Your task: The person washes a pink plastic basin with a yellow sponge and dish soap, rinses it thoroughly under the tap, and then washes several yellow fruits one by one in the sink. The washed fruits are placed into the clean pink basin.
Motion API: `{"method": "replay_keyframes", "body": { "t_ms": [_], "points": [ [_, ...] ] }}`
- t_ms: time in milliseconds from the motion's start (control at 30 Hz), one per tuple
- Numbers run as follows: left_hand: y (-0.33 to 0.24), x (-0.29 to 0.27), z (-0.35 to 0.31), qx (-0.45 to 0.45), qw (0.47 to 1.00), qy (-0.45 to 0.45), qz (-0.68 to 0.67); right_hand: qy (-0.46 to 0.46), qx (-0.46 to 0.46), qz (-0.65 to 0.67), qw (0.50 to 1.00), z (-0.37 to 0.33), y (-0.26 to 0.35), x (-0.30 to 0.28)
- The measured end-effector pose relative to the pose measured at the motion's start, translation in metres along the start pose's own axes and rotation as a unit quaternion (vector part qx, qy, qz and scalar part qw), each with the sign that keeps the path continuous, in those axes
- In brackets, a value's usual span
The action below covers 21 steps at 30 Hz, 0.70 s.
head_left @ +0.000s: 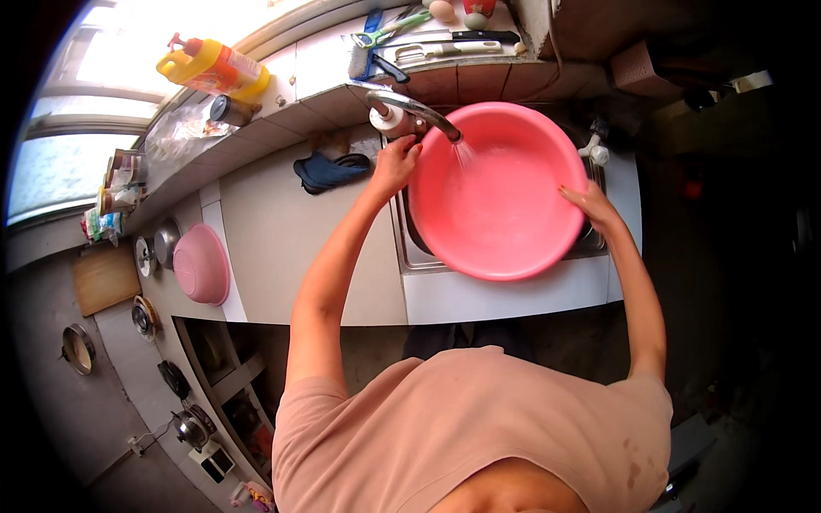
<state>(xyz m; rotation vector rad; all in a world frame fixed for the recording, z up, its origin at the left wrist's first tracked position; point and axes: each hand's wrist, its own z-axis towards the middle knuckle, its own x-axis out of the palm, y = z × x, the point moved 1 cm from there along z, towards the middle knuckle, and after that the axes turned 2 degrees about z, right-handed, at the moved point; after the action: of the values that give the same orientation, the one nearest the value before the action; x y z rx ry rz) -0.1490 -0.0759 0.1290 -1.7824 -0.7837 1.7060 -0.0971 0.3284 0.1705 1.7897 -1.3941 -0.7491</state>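
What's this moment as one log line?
left hand: beside faucet | right hand: holding pink basin by rim | water: running into basin

large basin (513, 209): bright pink | tap (421, 106): silver | bottle (214, 68): yellow, orange | shirt (479, 410): dusty pink

The basin (505, 205) sat over the sink (412, 255), beneath the faucet (421, 105); a bowl (200, 263) stood well left, a knife (485, 37) on the far ledge (315, 64).
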Motion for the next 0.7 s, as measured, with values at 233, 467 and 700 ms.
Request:
{"method": "replay_keyframes", "body": {
  "t_ms": [233, 467, 700],
  "points": [
    [-0.008, -0.004, 0.016, 0.156, 0.987, 0.002, 0.046, -0.030, 0.071, 0.127, 0.989, -0.051, -0.051, 0.016],
    [-0.015, 0.005, 0.044, 0.136, 0.987, 0.071, 0.049, -0.070, 0.078, 0.214, 0.971, -0.024, -0.057, 0.018],
    [-0.045, -0.006, 0.003, 0.241, 0.964, 0.001, 0.117, -0.134, 0.064, 0.253, 0.956, -0.064, -0.107, 0.009]
  ]
}}
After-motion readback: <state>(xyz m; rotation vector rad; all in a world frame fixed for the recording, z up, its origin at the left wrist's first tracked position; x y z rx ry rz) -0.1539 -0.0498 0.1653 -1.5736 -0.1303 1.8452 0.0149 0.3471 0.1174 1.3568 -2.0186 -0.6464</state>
